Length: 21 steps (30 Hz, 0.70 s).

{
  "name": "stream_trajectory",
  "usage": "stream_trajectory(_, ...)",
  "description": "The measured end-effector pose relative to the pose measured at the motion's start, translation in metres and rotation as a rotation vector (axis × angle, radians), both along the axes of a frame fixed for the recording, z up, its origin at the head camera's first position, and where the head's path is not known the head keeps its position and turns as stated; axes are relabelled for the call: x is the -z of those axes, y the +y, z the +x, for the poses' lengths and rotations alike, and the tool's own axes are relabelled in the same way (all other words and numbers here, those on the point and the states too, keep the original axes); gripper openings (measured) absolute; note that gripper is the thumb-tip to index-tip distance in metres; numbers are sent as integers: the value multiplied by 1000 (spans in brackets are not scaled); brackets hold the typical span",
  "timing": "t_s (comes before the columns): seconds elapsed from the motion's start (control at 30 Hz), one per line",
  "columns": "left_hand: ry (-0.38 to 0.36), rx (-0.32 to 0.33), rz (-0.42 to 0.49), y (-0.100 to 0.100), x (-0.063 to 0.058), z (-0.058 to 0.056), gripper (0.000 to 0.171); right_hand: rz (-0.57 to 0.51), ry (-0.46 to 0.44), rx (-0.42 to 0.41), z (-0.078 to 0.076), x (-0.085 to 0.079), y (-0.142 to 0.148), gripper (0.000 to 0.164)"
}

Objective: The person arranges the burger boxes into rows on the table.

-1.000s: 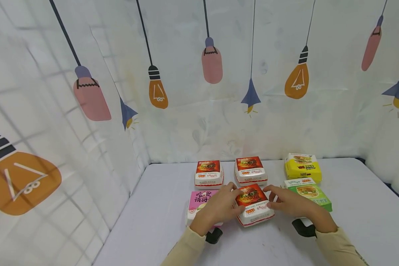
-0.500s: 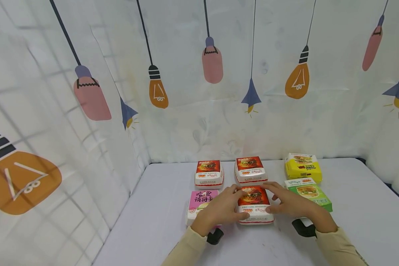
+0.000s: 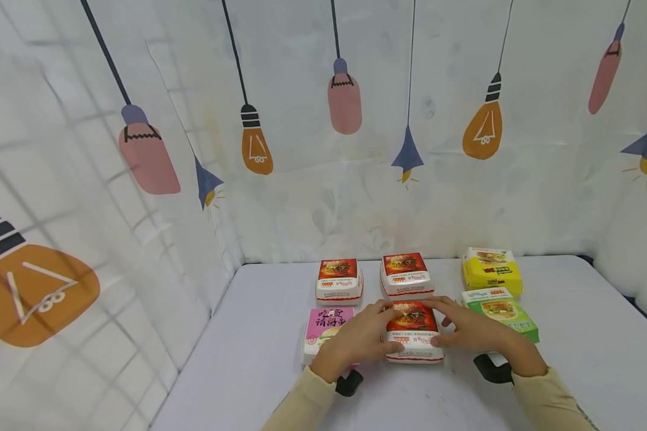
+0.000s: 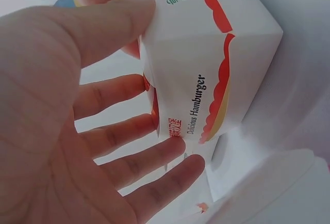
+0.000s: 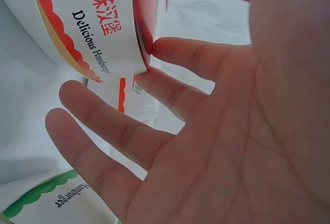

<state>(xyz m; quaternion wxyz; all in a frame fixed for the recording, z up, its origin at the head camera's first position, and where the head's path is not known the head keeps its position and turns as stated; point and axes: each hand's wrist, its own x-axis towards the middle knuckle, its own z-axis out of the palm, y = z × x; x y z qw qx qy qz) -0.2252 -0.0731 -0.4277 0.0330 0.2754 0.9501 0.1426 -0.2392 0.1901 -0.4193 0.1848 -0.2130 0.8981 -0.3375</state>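
Observation:
Between my hands a red-and-white hamburger box (image 3: 412, 320) sits on the white table, squared to the front. My left hand (image 3: 354, 336) is at its left side; in the left wrist view the spread fingers (image 4: 124, 92) and thumb touch the edge of its top. On the other side my right hand (image 3: 471, 328) lays its fingertips on the lid's edge. In the right wrist view the index and middle fingers (image 5: 175, 92) meet the lid edge, while the other two stand off the box's side. The lower left hand covers part of a pink hamburger box (image 3: 323, 323).
Behind stand two more red-and-white boxes, one on the left (image 3: 338, 281) and one in the middle (image 3: 406, 275). At right are a yellow box (image 3: 492, 272) and, in front of it, a green box (image 3: 509, 314) close to my right hand. A patterned curtain (image 3: 302, 197) hangs behind the table.
The middle front box was slightly turned one second ago and has been straightened between my hands. Both hands shifted slightly with it; since half a second ago almost nothing has moved.

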Motion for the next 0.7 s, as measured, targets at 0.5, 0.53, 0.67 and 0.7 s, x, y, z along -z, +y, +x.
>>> stream_trajectory(0.5, 7, 12, -6, 0, -4, 2, 59, -16, 11, -5, -1, -1, 5, 85)
stream_trajectory(0.53, 6, 13, -4, 0, -4, 2, 59, -14, 12, -3, -1, -2, 5, 86)
stream_trajectory(0.67, 9, 20, -1, 0, -5, 2, 58, -11, 16, 11, 1, -7, 8, 87)
stream_trajectory(0.7, 14, 23, -1, 0, -6, 2, 58, -10, 20, 16, 1, -8, 9, 86)
